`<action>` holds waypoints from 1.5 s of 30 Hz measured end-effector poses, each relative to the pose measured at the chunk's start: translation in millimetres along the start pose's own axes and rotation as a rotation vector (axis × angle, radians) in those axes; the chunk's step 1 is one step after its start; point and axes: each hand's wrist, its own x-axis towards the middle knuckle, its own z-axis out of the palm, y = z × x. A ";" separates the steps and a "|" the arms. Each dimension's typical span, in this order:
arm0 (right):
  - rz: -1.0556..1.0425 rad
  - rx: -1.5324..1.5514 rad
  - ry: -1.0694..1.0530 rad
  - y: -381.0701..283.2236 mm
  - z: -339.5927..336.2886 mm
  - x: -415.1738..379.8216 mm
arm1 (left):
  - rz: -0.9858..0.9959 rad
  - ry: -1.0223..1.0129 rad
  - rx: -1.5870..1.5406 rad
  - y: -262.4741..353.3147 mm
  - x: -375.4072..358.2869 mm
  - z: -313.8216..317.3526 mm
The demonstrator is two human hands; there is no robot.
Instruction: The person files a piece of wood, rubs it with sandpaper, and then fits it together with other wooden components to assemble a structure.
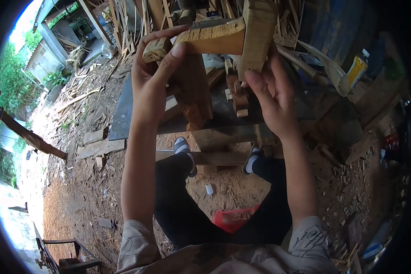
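Note:
Both hands hold up a joined wooden piece (217, 38), with a rough-topped crosspiece running into a thick block on the right. My left hand (151, 75) is closed around its left end, thumb pressed on the near face beside a short block end. My right hand (274, 93) grips the thick upright block, the thumb at its lower edge and the other fingers mostly hidden behind. Below the piece, a brown wooden block (196, 89) stands on the dark worktable (125, 109). A small notched wooden piece (239, 99) lies to its right.
A yellow bottle with a white cap (358, 68) stands at the right. Wood strips (162, 13) lean behind the table. Scraps and sawdust cover the ground. A red object (233, 219) lies between my legs, and a wooden beam (214, 158) crosses near my feet.

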 end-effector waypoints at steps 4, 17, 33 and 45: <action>0.052 -0.005 -0.029 -5.4 -5.3 -1.1 | -0.174 -0.045 0.020 3.7 -2.4 -15.9; 0.077 -0.051 -0.052 -17.5 -17.3 15.2 | -0.192 -0.052 0.005 11.4 -2.4 -9.8; -0.003 -0.286 -0.103 -84.3 -7.9 96.2 | -0.178 -0.158 0.031 12.9 0.4 -11.4; 0.001 -0.328 -0.154 -81.7 -8.2 105.0 | -0.217 -0.186 0.054 13.7 5.1 -17.4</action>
